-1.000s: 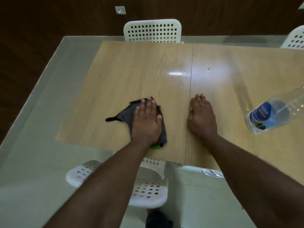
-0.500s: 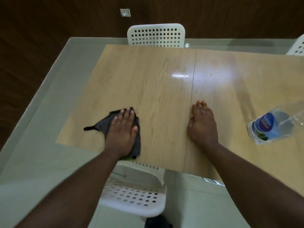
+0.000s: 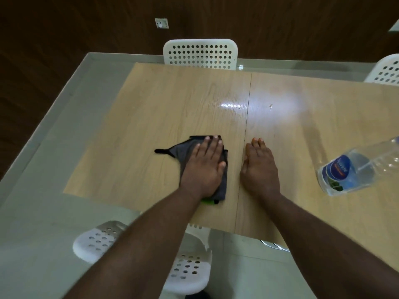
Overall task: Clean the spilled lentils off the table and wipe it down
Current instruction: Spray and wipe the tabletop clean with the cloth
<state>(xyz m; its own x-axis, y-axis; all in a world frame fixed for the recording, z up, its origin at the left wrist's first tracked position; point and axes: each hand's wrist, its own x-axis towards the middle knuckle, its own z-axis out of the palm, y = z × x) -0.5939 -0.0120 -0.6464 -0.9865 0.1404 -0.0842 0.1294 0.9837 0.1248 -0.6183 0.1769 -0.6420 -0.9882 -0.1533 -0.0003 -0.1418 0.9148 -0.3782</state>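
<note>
**Wooden table under wipe-down, cloth at near edge**

Wood-grain table (image 3: 151, 130) fills the view, set on a pale glass-edged top, with a dark panelled wall behind.

1. Nearest the camera, a white perforated chair seat (image 3: 187, 270) sits below the table's near edge, partly hidden by the left forearm.
2. The left hand (image 3: 204, 167) lies flat, palm down, on a dark grey cloth (image 3: 181, 151). Its fingers are straight and close together, pressing the cloth onto the table; they do not curl round it. One corner of the cloth trails out to the left, and a green patch shows at the wrist end.
3. The right hand (image 3: 260, 167) rests flat on the bare table just beside the cloth, across the seam (image 3: 247, 126) between the two panels. Its fingers are straight and hold nothing.
4. To the right, well apart from the hands, a clear plastic bottle (image 3: 354, 169) with a blue label lies tilted at the frame edge.
5. No lentils can be made out on the surface; one small speck (image 3: 270, 106) lies in the glare further out.
6. At the far edge stands a white perforated chair back (image 3: 200, 53), with a wall socket (image 3: 162, 23) above it.
</note>
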